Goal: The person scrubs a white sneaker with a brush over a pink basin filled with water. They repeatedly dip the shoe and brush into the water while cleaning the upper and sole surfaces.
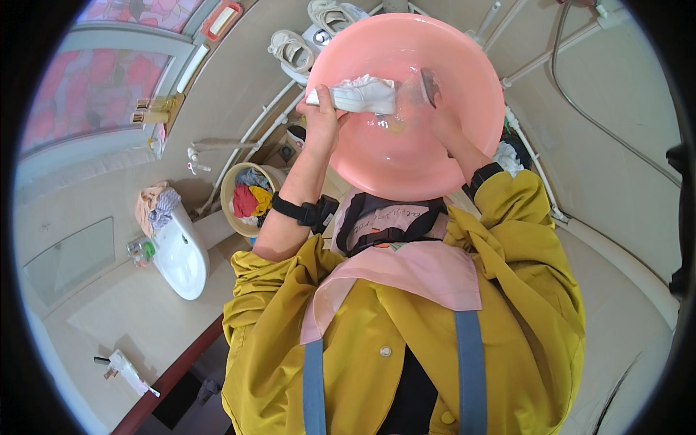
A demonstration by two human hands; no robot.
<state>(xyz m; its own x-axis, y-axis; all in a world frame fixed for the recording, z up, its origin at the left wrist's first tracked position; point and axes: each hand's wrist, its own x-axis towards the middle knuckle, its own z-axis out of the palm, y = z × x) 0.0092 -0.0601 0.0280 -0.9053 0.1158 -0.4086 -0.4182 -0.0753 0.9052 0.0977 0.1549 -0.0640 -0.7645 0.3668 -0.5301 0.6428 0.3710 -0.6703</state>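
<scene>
A large pink plastic basin (pixel 375 157) with some water in it stands before me. My left hand (pixel 324 117) grips one end of a white shoe (pixel 365 97), which lies on its side over the left part of the basin. On the right side, my right hand (pixel 446 122) holds a scrub brush (pixel 428 86) low in the basin, its bristles towards the shoe. A gap separates brush and shoe. The fingers of my right hand are partly hidden by the hand itself.
Pale shoes (pixel 291 51) rest behind the basin at the left. A bucket of clothes (pixel 228 209) stands by my left forearm, near white pipes (pixel 270 109). Further left is a white washbasin (pixel 182 261). A shower hose (pixel 584 111) hangs at the right wall.
</scene>
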